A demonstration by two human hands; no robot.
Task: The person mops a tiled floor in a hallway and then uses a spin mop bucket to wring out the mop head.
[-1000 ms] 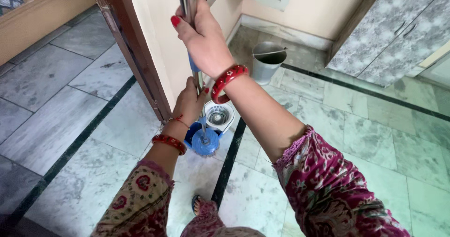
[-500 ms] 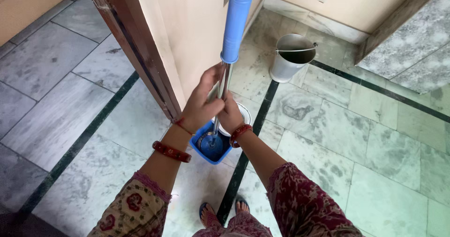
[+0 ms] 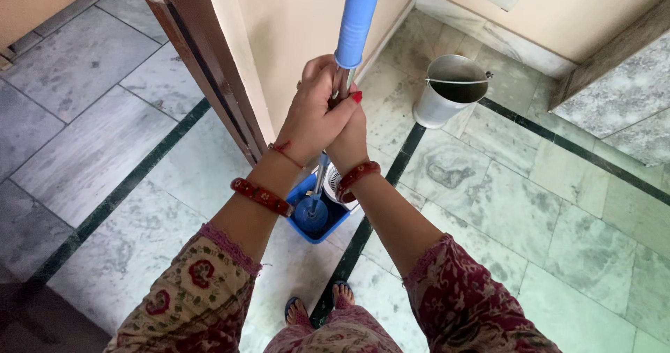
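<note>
Hands clasped on a mop pole over a bucket.
Left hand (image 3: pixel 314 119) and right hand (image 3: pixel 347 138) wrap fingers around the blue-sleeved steel mop pole (image 3: pixel 340 81), its head in the blue plastic spin bucket (image 3: pixel 314 213).

Grey marble floor (image 3: pixel 530 206) with blue mop bucket (image 3: pixel 322 217), steel pail (image 3: pixel 449 89), sandalled feet (image 3: pixel 317 304).

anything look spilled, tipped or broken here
Nothing stands out. The blue plastic mop bucket and the round steel pail both stand upright on dry marble floor, and both hands grip the mop's metal pole.
</note>
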